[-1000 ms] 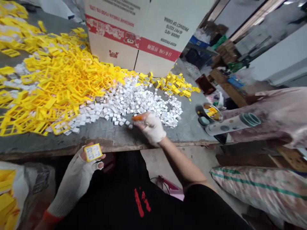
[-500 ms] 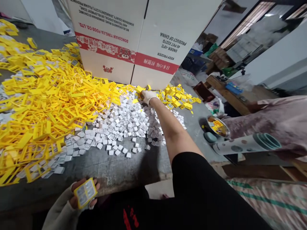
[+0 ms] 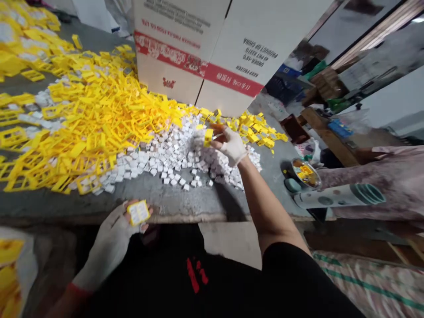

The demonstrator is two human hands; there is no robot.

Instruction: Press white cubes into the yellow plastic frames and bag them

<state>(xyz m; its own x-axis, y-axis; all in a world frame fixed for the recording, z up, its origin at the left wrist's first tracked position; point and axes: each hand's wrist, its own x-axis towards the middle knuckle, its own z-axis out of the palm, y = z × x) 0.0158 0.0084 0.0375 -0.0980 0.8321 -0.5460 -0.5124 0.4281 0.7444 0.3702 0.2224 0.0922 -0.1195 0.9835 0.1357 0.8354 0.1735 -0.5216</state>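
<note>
My left hand (image 3: 114,234), in a pale fingerless glove, holds a yellow frame (image 3: 138,212) fitted with whitish square pieces, just in front of the table edge. Out over the table, my right hand (image 3: 230,143), gloved the same way, grips a small yellow block (image 3: 208,137) between thumb and fingers. Beneath it spreads a heap of small white square pieces (image 3: 165,157). Beyond and to the right of that hand lies a pile of yellow blocks with grey faces (image 3: 256,128). A large mound of yellow open frames (image 3: 99,119) covers the left of the table.
A tall white carton (image 3: 185,39) with a red band stands behind the heaps. At the right are a metal bowl (image 3: 316,181) with yellow pieces and a pale spotted cylinder (image 3: 334,197). Yellow items fill a bag (image 3: 28,265) at lower left.
My right hand has drawn back from the yellow blocks by the carton, bringing a block over the white pieces. The left hand has risen with its yellow frame. The view has shifted.
</note>
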